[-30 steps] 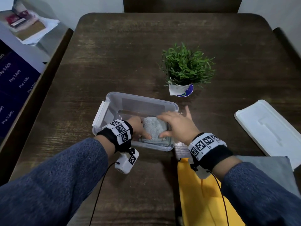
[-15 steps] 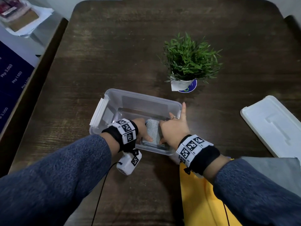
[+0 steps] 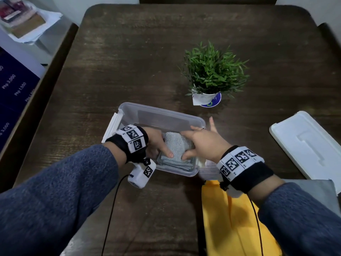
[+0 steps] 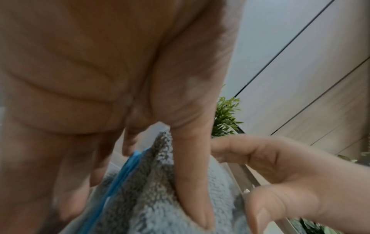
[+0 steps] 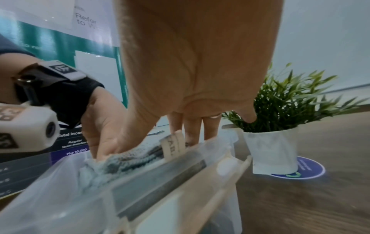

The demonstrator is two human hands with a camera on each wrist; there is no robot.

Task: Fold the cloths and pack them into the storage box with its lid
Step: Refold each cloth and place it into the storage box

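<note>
Now the left hand [image 3: 156, 143] and right hand [image 3: 203, 143] pinch the grey cloth [image 3: 177, 145] into the box [image 3: 162, 112]; next, probably, the yellow cloth [image 3: 230, 228] at five o'clock needs folding.

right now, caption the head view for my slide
Left hand and right hand grip a folded grey cloth inside the open storage box; lid lies apart.

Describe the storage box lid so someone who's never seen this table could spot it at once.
On the dark wooden table, look to the right edge, right of the potted plant. The lid lies flat there, its near end by the flat grey cloth. Unlike the clear box, it is opaque white and rigid.
</note>
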